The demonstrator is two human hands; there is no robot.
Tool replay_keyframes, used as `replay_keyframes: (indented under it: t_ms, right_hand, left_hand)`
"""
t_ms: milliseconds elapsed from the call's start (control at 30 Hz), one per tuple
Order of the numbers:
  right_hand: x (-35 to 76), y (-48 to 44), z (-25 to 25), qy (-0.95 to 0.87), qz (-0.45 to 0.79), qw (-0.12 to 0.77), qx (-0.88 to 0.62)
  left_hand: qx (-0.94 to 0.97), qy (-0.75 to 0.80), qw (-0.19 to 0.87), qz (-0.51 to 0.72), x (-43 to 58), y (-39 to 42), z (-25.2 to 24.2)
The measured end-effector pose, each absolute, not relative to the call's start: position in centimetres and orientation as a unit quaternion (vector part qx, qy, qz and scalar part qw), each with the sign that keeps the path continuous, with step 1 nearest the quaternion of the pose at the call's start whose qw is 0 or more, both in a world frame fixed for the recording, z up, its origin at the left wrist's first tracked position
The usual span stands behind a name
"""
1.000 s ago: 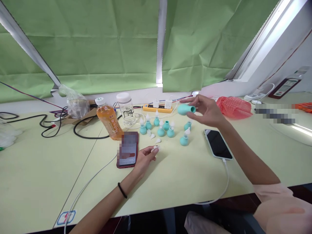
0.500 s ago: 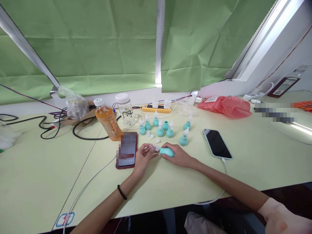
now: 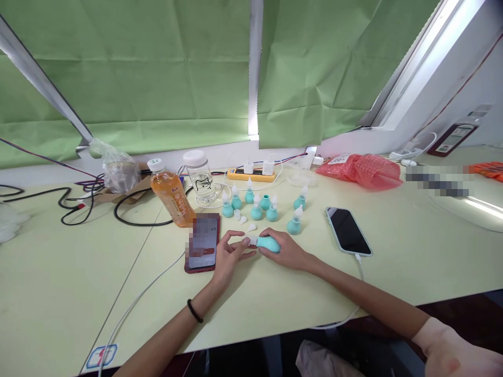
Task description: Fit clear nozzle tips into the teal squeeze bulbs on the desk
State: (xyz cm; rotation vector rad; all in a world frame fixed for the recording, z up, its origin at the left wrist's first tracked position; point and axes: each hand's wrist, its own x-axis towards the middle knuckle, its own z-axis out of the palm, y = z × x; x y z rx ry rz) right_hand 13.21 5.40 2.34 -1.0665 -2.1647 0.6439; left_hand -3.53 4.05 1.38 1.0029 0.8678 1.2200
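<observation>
My right hand (image 3: 285, 250) is wrapped round a teal bulb (image 3: 269, 244) lying sideways, its neck toward the left. My left hand (image 3: 231, 252) pinches a small clear tip (image 3: 252, 241) against the neck of that bulb; how far the tip sits in the neck is too small to tell. Behind my hands stand several teal bulbs (image 3: 257, 212), most topped with clear tips. One bulb at the back (image 3: 265, 201) has an open neck. Small loose white pieces (image 3: 252, 227) lie between the standing bulbs and my left hand.
A phone in a dark red case (image 3: 202, 243) lies left, beside an orange drink bottle (image 3: 173, 196) and a clear jar (image 3: 200, 180). Another phone (image 3: 348, 231) with a cable lies right. Behind are a yellow power strip (image 3: 251, 175) and pink bubble wrap (image 3: 361, 170).
The fingers of my left hand have shifted on the tip, with the index finger now lifted and stretched out. The bulb stays in my right hand. The whole view has moved slightly.
</observation>
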Motion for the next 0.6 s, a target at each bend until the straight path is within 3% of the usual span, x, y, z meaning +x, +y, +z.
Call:
replay_keyframes:
  t_ms: [300, 600]
  right_hand:
    - [13.2, 5.1, 2.4, -0.847, 0.182, 0.314, -0.389]
    - [13.7, 5.5, 1.1, -0.882, -0.003, 0.282, -0.377]
  left_hand:
    - [0.429, 0.383, 0.635, 0.515, -3.7, 4.2, 1.6]
    - [0.467, 0.433, 0.613, 0.469, -4.0, 4.6, 1.4]
